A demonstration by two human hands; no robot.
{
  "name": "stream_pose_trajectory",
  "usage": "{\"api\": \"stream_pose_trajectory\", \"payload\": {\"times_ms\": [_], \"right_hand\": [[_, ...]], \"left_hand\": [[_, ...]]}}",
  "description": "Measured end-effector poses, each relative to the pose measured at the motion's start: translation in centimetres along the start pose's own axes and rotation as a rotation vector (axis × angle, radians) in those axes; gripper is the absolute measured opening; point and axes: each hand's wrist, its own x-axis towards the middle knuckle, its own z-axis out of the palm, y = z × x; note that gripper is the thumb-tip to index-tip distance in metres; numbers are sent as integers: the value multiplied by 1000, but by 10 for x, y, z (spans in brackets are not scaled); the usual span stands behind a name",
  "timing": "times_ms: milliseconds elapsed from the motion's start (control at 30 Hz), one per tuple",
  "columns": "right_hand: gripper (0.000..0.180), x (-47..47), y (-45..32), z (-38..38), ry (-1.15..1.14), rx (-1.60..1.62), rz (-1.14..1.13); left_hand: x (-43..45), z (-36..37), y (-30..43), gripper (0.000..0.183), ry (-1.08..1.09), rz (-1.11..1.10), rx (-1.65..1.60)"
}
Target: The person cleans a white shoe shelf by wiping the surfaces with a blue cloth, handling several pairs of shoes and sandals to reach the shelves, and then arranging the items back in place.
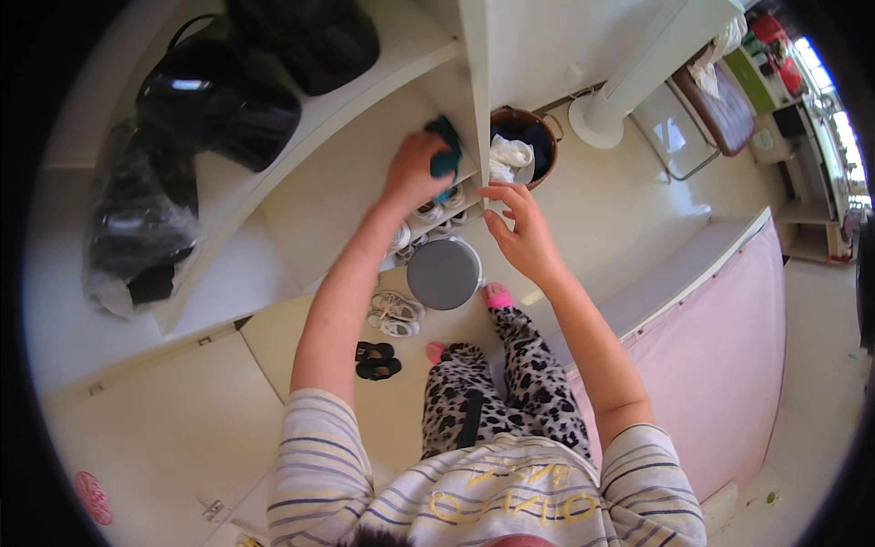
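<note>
My left hand [418,169] is closed around a dark green cloth [448,157], slightly blurred, inside the white shelf unit by its upright side panel [478,89]. Part of the cloth is hidden behind my fingers. At the panel's front edge is my right hand [516,222], fingers apart and holding nothing. Its fingertips are at the edge; whether they touch it I cannot tell. Below the cloth, several pairs of shoes [429,210] fill the lower shelves.
A grey-lidded round bin [444,273] stands before the shoes. White sneakers [395,313] and black shoes [378,360] lie on the floor. Black bags [219,102] occupy the upper shelf. Beyond the panel are a wicker basket of clothes [547,154] and a chair [718,109]. A pink-covered panel [711,355] runs along the right.
</note>
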Motion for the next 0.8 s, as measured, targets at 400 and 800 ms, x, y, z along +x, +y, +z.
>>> {"api": "stream_pose_trajectory", "payload": {"times_ms": [400,800], "right_hand": [[46,35,-38,-1,219,56,-29],[34,16,-39,-19,254,160,-7]], "left_hand": [[45,-55,-75,48,891,-196,23],[6,-22,-21,42,529,-712,-1376]]}}
